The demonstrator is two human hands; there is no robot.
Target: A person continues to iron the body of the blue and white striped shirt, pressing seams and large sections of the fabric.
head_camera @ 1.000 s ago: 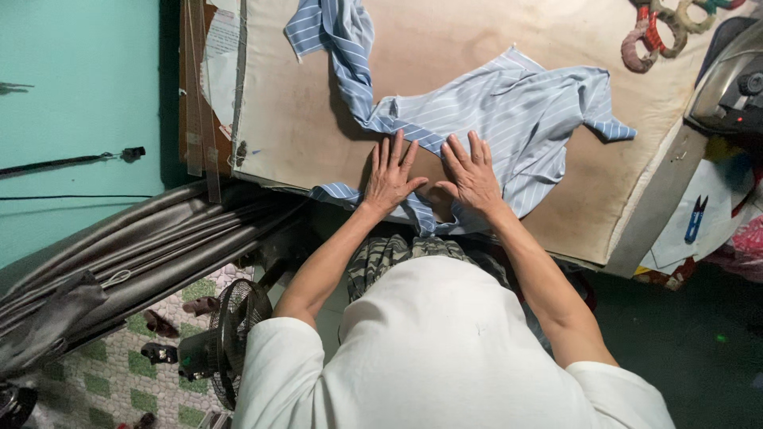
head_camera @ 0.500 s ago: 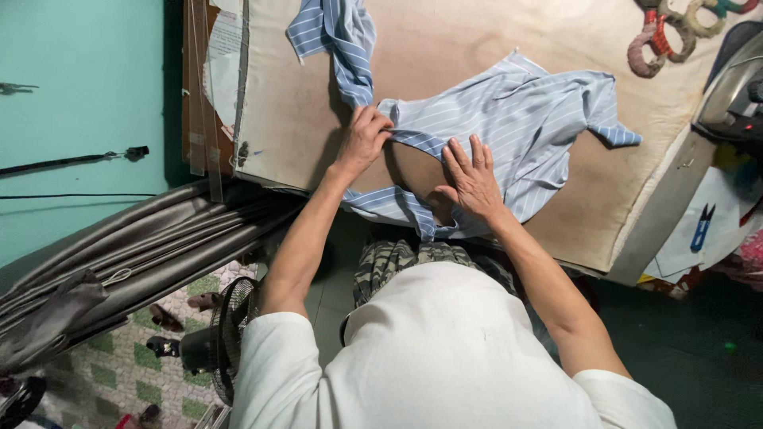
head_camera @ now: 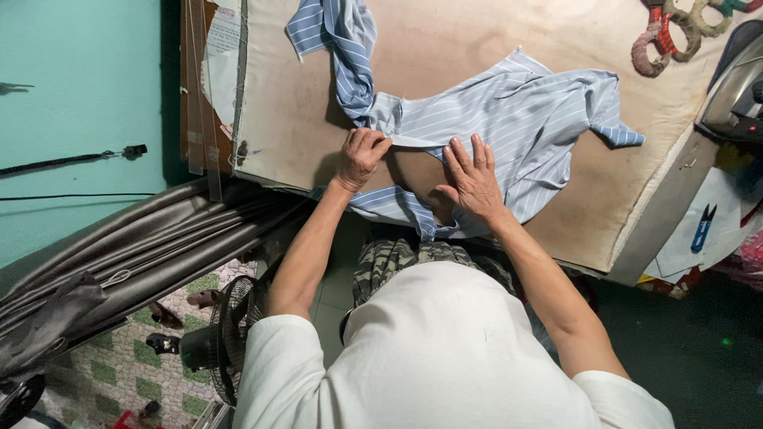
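A light blue striped shirt point(head_camera: 517, 119) lies spread on a tan padded table point(head_camera: 445, 48), one part trailing to the far left corner. My left hand point(head_camera: 360, 156) has its fingers curled on a fold of the shirt near its collar edge. Flat on the cloth at the table's near edge rests my right hand point(head_camera: 473, 179), fingers spread, pressing the fabric down. A strip of the shirt hangs over the near edge between my hands.
Scissors with wrapped handles point(head_camera: 668, 32) lie at the far right. A dark iron point(head_camera: 735, 91) stands at the right edge. A small blue clipper point(head_camera: 703, 228) rests on paper beside the table. Grey cloth point(head_camera: 143, 254) and a floor fan point(head_camera: 226, 342) are at left.
My left hand moved from lying flat beside the right hand up and left to the collar edge and closed on a fold. The right hand stayed pressing the cloth.
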